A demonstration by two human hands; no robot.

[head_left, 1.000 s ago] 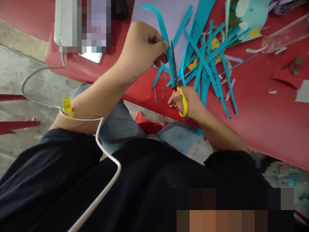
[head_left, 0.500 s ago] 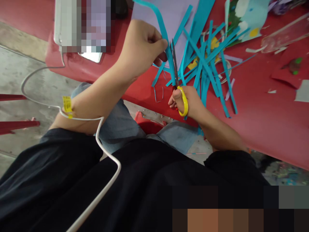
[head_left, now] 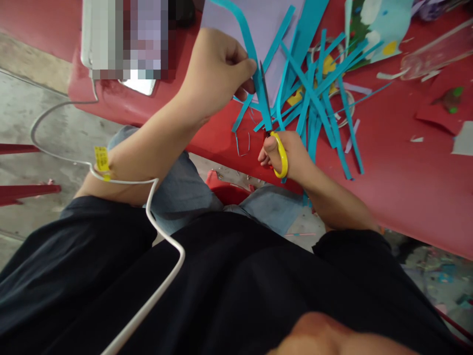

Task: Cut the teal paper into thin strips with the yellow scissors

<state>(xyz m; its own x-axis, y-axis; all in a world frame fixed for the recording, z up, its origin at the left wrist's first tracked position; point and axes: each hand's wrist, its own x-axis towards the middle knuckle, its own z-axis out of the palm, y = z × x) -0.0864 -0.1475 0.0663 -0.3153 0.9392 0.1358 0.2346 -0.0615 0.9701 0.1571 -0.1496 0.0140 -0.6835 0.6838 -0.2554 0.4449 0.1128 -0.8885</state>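
Note:
My left hand (head_left: 225, 69) pinches a long blue paper strip (head_left: 247, 37) between thumb and fingers; its upper end curls away to the left. My right hand (head_left: 284, 153) is closed round the yellow handle of a pair of scissors (head_left: 265, 88), thumb through the loop. The dark blades point up and away, lying along the lower part of the strip. Whether paper sits between the blades, I cannot make out. Just right of the scissors several cut blue strips (head_left: 318, 98) lie criss-crossed in a loose pile. Beneath the strip is a lilac sheet (head_left: 229, 24).
The red table (head_left: 406, 187) carries a roll of tape (head_left: 343, 108), a painted paper picture (head_left: 384, 34) and a clear plastic bottle (head_left: 436, 54). At the left edge is a white phone-like object (head_left: 140, 84). A white cable (head_left: 162, 231) crosses my left forearm.
The scissor blades look closer together and overlap the strip more. Both hands stay in nearly the same place. A patch of skin now shows at the bottom edge.

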